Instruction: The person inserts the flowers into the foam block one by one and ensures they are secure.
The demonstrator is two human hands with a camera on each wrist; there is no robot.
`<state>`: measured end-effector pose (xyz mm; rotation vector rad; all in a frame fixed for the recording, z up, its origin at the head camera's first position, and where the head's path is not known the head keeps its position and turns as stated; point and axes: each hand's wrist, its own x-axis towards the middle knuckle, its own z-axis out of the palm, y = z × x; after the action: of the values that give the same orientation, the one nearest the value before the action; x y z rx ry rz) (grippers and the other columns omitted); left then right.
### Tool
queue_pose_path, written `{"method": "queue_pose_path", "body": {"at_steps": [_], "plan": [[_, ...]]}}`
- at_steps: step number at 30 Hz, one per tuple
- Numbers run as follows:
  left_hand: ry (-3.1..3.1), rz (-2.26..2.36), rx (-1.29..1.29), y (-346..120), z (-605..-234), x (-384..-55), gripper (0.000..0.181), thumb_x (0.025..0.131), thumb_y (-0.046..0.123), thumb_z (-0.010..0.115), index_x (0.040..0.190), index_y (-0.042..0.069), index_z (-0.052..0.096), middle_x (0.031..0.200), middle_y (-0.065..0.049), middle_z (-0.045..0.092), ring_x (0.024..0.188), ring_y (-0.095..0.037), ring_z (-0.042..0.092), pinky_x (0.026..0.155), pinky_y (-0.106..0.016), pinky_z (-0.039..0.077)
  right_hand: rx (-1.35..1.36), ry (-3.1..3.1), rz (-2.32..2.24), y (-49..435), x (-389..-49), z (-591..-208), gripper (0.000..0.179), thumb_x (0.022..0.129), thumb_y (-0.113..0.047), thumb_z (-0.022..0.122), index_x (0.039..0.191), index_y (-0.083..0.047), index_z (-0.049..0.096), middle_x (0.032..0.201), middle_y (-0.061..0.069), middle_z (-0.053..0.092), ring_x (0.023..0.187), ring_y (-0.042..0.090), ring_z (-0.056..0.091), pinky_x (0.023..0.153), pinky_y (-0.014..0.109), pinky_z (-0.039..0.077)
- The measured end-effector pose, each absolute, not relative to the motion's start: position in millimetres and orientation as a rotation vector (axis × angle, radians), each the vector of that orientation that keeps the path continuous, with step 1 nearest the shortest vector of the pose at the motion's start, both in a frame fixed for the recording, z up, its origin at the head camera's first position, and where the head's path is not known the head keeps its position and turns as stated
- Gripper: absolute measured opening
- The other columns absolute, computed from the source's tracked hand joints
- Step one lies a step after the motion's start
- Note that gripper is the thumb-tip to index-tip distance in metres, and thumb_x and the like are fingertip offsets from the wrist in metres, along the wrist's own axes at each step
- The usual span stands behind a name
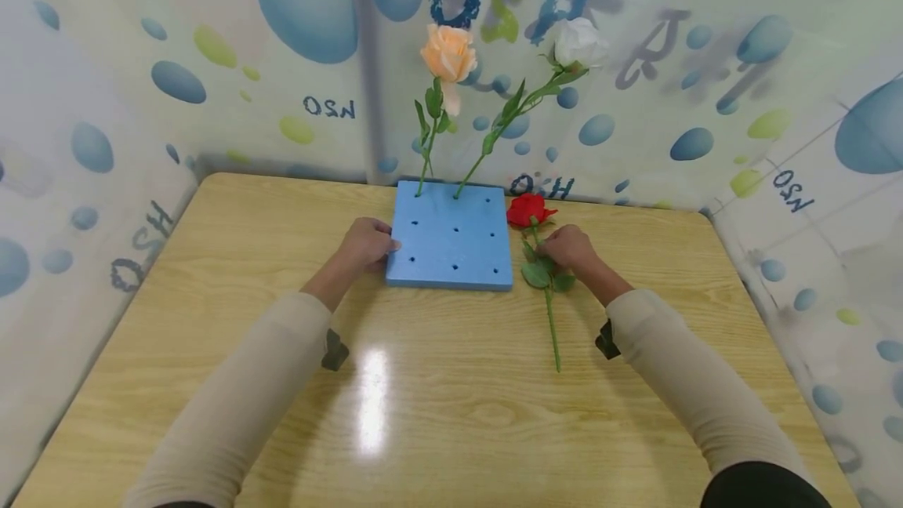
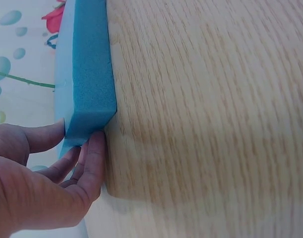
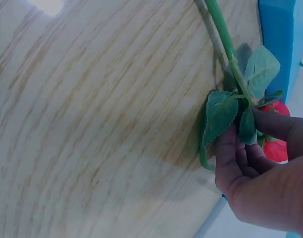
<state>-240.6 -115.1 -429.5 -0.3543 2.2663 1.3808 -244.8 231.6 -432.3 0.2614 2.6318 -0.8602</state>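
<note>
A blue foam block (image 1: 473, 249) with rows of small holes lies on the table. My left hand (image 1: 367, 243) grips its left edge; in the left wrist view the thumb (image 2: 44, 138) is on the top face and the fingers are curled at the lower edge. A peach rose (image 1: 449, 53) and a white rose (image 1: 580, 44) stand in holes of the back row, the white one leaning right. To the right of the block, my right hand (image 1: 568, 247) pinches the leafy stem of a red rose (image 1: 529, 210). Its bare stem end (image 3: 220, 25) points toward the table's front.
The wooden table (image 1: 451, 398) carries a bright light reflection in front of the block. A wall covering (image 1: 233, 116) with blue and green spots and letters rises behind the table and along both sides. The block sits close to the table's back edge.
</note>
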Motion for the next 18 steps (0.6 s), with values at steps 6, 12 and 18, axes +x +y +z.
{"method": "queue_pose_path", "body": {"at_steps": [6, 12, 18], "plan": [[2.277, 1.372, -0.339, -115, -429, -241, 0.045, 0.096, 0.009, 0.056, 0.139, -0.001, 0.046, 0.136, -0.019, 0.051, 0.120, -0.031, 0.054, 0.097, -0.043, 0.050, 0.298, 2.589, -0.956, 236, -245, -427, 0.025, 0.089, -0.018, 0.067, 0.094, 0.006, 0.068, 0.072, -0.001, 0.060, 0.061, 0.010, 0.058, 0.060, 0.024, 0.053], [2.284, 1.367, -0.338, -114, -430, -242, 0.046, 0.096, 0.010, 0.056, 0.139, -0.001, 0.046, 0.135, -0.019, 0.052, 0.118, -0.031, 0.055, 0.096, -0.043, 0.051, 0.337, 2.507, -1.087, 242, -244, -419, 0.026, 0.089, -0.019, 0.067, 0.098, 0.006, 0.067, 0.075, 0.000, 0.061, 0.062, 0.008, 0.062, 0.074, 0.036, 0.059], [2.292, 1.360, -0.342, -115, -431, -243, 0.046, 0.097, 0.010, 0.056, 0.140, 0.000, 0.045, 0.135, -0.019, 0.051, 0.119, -0.032, 0.054, 0.096, -0.043, 0.051, 0.352, 2.455, -1.166, 245, -243, -410, 0.031, 0.092, -0.017, 0.065, 0.109, 0.009, 0.065, 0.080, 0.001, 0.062, 0.066, 0.007, 0.062, 0.079, 0.038, 0.059]]}}
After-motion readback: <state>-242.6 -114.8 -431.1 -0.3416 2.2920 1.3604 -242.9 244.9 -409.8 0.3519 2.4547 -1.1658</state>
